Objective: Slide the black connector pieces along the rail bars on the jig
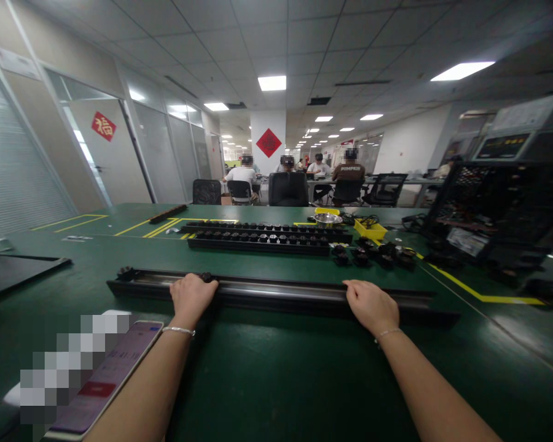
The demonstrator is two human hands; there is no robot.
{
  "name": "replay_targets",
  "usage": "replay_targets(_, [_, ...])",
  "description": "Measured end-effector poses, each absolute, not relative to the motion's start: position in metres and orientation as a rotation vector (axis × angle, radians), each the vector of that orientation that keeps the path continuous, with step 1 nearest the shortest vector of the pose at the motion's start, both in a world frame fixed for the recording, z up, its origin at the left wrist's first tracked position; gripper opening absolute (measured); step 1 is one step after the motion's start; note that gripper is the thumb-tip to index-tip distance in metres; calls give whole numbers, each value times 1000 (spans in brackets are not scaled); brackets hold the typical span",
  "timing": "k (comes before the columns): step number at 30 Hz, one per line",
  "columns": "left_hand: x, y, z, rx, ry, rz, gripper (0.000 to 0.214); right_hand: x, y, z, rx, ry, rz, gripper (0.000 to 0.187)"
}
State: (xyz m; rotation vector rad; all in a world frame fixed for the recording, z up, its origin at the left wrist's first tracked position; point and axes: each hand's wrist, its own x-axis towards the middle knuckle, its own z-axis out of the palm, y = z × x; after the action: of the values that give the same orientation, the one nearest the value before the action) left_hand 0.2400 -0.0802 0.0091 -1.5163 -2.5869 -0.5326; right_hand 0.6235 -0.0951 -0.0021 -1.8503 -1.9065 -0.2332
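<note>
A long black channel-shaped rail (281, 290) lies crosswise on the green table in front of me. My left hand (192, 299) is closed around it left of its middle, beside a small dark part (206, 277) on the rail. Farther right, my right hand (371, 304) grips the same rail, its fingers curled over the far side. At the rail's left end sits another small black part (126, 272). Beyond it, two similar black rails (258, 244) hold a row of several small parts with shiny pieces.
A phone (115, 374) lies at the near left, by a dark tray (27, 270). Several loose black parts (382, 253), a yellow bin (370, 229) and a metal bowl (327, 218) stand back right. Dark equipment (493, 215) borders the right side. People sit at far desks.
</note>
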Motion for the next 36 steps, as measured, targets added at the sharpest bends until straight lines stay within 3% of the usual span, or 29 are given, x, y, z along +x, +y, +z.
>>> replay_targets(36, [257,-81,11,-1620,-2585,-568,50,625,-95,-4,-1859,-1925,-274,45])
